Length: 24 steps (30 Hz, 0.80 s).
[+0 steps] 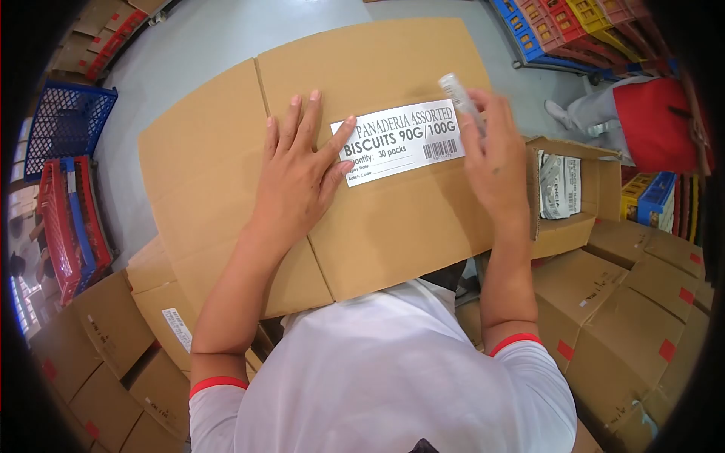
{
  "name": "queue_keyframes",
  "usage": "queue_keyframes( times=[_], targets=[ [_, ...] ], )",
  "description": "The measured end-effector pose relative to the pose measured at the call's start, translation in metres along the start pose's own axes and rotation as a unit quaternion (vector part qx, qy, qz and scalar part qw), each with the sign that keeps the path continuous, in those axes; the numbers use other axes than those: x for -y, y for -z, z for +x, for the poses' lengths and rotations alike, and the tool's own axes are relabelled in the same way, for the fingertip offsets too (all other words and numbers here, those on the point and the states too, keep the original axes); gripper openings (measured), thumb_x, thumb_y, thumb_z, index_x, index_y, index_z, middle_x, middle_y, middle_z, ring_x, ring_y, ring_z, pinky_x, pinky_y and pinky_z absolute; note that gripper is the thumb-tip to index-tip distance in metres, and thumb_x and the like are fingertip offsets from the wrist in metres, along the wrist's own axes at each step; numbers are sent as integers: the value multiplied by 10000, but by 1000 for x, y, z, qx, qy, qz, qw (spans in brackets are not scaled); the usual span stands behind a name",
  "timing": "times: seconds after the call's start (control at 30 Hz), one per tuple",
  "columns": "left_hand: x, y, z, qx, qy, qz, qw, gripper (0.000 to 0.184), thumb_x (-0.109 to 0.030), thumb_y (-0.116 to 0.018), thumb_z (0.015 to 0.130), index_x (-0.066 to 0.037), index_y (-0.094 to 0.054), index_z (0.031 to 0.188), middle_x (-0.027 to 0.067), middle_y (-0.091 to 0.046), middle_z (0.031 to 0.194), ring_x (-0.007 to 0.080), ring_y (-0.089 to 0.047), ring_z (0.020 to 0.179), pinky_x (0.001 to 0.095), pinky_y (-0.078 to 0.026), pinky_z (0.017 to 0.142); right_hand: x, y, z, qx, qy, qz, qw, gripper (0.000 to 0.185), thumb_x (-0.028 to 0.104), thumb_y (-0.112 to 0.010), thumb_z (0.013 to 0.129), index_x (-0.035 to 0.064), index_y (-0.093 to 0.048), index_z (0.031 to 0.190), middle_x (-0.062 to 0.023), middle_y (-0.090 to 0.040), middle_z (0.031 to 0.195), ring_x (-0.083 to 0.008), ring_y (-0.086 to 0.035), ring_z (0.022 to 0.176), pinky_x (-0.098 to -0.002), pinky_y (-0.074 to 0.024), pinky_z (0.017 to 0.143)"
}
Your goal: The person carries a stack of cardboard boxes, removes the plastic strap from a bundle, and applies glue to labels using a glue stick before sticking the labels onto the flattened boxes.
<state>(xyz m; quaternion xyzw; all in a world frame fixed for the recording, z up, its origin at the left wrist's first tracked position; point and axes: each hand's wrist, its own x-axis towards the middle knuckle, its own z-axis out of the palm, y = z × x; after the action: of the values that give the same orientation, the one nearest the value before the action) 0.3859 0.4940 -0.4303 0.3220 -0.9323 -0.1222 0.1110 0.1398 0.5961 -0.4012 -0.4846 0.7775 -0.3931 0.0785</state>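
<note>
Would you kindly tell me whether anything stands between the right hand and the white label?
Nothing visible does, apart from the whitish tube in the right hand itself; the left hand lies at the left end of the white label.

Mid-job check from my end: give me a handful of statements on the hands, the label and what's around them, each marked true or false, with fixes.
1. The left hand is spread on the cardboard, overlapping one end of the white label. True.
2. The right hand holds a pair of scissors. False: it holds a clear, tube-like item.
3. The label gives the quantity as 30 packs. True.
4. The open carton beside the right arm holds loose fruit. False: printed sheets show inside it.
5. Red squares mark some of the stacked boxes at lower right. True.
</note>
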Motion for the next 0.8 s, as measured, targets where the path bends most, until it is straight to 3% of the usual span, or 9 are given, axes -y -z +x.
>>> queue_keyframes(
  times=[0.1,0.27,0.33,0.43,0.57,0.67,0.73,0.77,0.8],
  targets=[
    [0,0,0,6,4,-2,1000,491,-292,-577,1032,-238,-532,1518,174,-263,1679,394,-217,1556,568,-168,1245,0,-9,-4,20,91,-111,989,206,145,-693,935,49,-668,1115,-125,-633,940,-342,-654,849,-439,-518,723],
    [6,-1,-2,-8,12,-8,1000,511,-347,-527,1061,-159,-489,1535,198,-293,1656,389,-250,1542,553,-197,1244,0,-21,-7,31,119,-163,979,168,138,-703,916,42,-691,1053,-116,-613,894,-342,-642,819,-463,-512,687],
    [14,-5,1,-115,54,-245,961,531,-345,-456,1092,-75,-446,1549,214,-295,1654,399,-252,1540,501,-192,1252,18,-35,-14,72,120,-131,981,172,124,-703,914,29,-702,1057,-117,-636,912,-324,-656,836,-451,-522,676],
    [24,-2,8,-159,69,-353,919,530,-341,-413,1107,-36,-446,1540,226,-302,1651,403,-245,1542,467,-195,1252,63,-82,-30,189,220,-113,950,152,118,-698,907,22,-697,1025,-131,-660,926,-313,-674,871,-444,-537,681],
    [32,2,2,-156,70,-390,905,521,-352,-385,1115,-48,-470,1529,215,-313,1650,396,-246,1543,474,-200,1249,80,-99,-29,229,241,-102,938,141,123,-698,899,16,-679,989,-136,-672,938,-309,-682,891,-438,-549,685],
    [29,9,-1,-121,64,-299,944,512,-368,-411,1104,-87,-493,1524,204,-301,1658,405,-240,1544,498,-189,1252,34,-59,0,112,112,-89,983,135,127,-685,906,3,-666,955,-163,-671,937,-343,-676,862,-445,-546,696],
    [27,14,-3,-39,4,-77,996,517,-390,-471,1074,-135,-506,1523,192,-287,1665,406,-229,1547,526,-176,1255,1,-17,15,81,20,-130,988,170,167,-673,916,-2,-650,919,-196,-664,924,-396,-659,840,-479,-533,725],
    [26,14,-9,-49,6,-81,996,517,-390,-471,1074,-135,-506,1523,192,-287,1665,406,-229,1547,526,-176,1255,-4,0,20,69,-10,-184,980,192,190,-670,924,-1,-652,934,-210,-667,930,-415,-653,841,-494,-527,740],
    [20,13,-4,-23,6,-63,998,521,-365,-479,1060,-151,-496,1534,182,-262,1678,399,-199,1558,541,-152,1257,-23,6,21,41,24,-216,975,189,193,-661,929,4,-652,935,-216,-664,923,-420,-651,841,-503,-523,740]
  ],
)
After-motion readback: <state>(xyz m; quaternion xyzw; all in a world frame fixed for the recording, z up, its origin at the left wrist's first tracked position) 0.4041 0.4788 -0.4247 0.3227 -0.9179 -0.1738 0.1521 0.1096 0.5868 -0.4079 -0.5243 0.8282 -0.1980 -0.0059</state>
